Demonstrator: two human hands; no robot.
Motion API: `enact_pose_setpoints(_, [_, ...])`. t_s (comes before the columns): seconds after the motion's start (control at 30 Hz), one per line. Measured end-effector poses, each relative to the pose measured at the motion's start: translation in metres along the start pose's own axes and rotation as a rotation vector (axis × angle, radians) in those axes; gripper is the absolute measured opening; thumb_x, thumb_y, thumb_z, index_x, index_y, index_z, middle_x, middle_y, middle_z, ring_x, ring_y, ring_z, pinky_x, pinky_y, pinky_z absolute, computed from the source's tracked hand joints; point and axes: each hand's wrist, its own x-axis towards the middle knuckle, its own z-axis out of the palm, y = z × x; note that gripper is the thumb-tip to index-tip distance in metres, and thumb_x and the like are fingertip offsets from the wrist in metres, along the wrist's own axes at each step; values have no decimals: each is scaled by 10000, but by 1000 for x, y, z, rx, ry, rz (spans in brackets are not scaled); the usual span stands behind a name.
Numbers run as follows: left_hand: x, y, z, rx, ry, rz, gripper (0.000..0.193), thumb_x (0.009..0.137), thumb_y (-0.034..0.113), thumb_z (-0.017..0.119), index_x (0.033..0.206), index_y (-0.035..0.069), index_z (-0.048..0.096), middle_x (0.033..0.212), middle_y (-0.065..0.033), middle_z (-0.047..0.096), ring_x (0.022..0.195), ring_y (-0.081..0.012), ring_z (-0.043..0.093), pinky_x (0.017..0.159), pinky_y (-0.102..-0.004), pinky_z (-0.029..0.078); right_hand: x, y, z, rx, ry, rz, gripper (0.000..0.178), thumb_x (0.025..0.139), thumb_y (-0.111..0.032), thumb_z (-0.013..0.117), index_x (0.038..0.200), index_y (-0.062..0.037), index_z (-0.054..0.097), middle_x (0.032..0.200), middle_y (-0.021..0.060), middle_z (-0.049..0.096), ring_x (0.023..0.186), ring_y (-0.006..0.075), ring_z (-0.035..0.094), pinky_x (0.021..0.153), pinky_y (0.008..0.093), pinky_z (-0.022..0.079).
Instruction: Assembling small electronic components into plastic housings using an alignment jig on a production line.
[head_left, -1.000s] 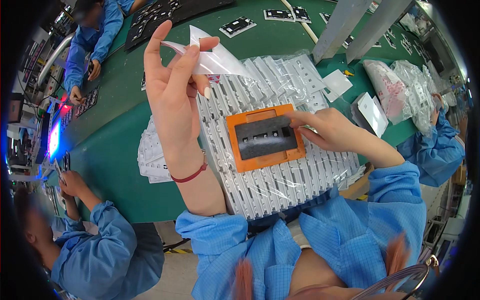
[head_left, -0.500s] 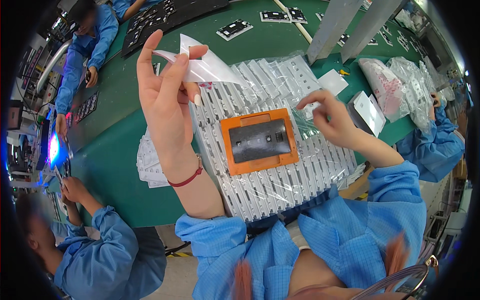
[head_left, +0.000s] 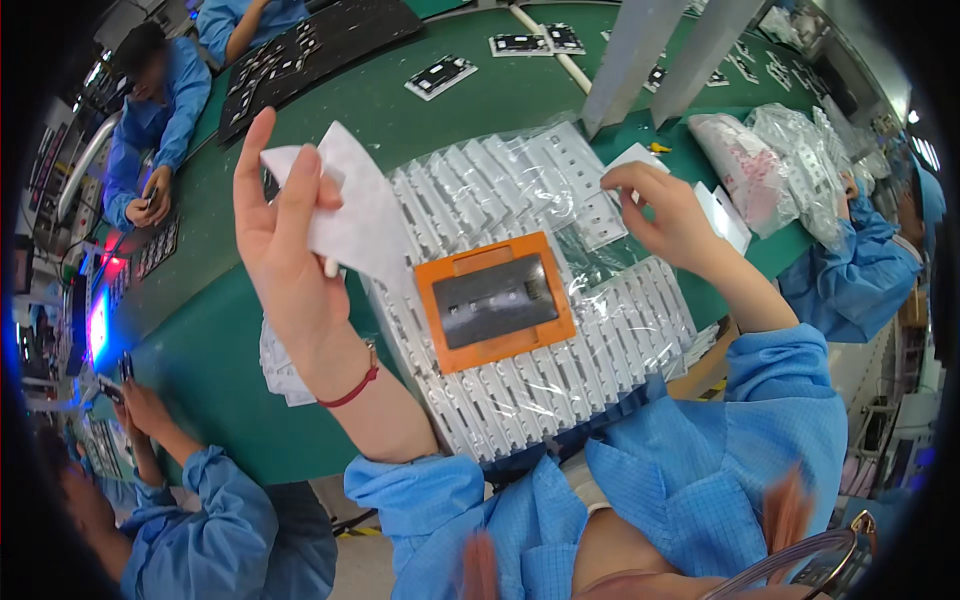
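Note:
My left hand (head_left: 296, 262), raised beside the orange frame, pinches a limp white sheet (head_left: 362, 222) between thumb and fingers; one corner stands up and the rest hangs toward the frame. On a wide stack of slotted white plastic parts (head_left: 620, 335) under clear film rests the orange frame (head_left: 562, 325), slightly tilted in view. A glossy dark rectangular panel (head_left: 495, 302) with small cutouts lies inside it. My right hand (head_left: 675, 220) hovers over the stack's right side, fingers curved and apart, nothing visible in them. Its fingertips are close to a white card (head_left: 638, 157).
Plastic-wrapped bundles (head_left: 755, 165) lie at right behind a white box (head_left: 728, 222). Grey metal posts (head_left: 625, 65) rise from the green table (head_left: 235, 370). Black-and-white flat parts (head_left: 440, 76) lie farther back, near a black mat (head_left: 340, 55). Co-workers in blue sit left and right.
My left hand has moved down and left, and the white sheet now hangs lower. My right hand is slightly higher, nearer the white card. The whole view has shifted a little.

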Motion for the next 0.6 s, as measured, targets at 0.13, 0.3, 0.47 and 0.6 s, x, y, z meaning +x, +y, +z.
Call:
enact_pose_setpoints(0.13, [-3,2,4,35,52,-11,446,839,32,521,1260,2,375,719,-63,577,543,-42,477,491,-146,373,-8,34,-3,-200,8,125,217,779,14,478,965,-44,573,920,109,591,783,232,575,649,307,467])
enact_pose_setpoints(0.3, [-5,3,-3,11,-62,-52,482,857,29,491,1306,34,314,907,-151,624,476,-13,394,451,-139,324,-12,41,17,-60,-279,82,271,734,42,488,991,-5,562,987,142,581,930,282,558,800,339,456])
enact_pose_setpoints(0.47, [-4,2,1,-93,81,-70,539,875,34,475,1341,41,204,1006,-206,587,454,-17,312,437,-141,288,-1,58,48,-601,-163,-202,448,637,7,556,1077,17,474,1149,173,482,1068,305,484,876,335,430])
enact_pose_setpoints(0.6, [0,4,-10,-100,73,-104,541,863,97,532,1316,6,250,890,-164,609,450,-23,415,388,-140,310,11,67,53,-778,-196,-188,425,649,-65,569,1054,16,471,1095,155,499,1011,270,513,844,319,431])
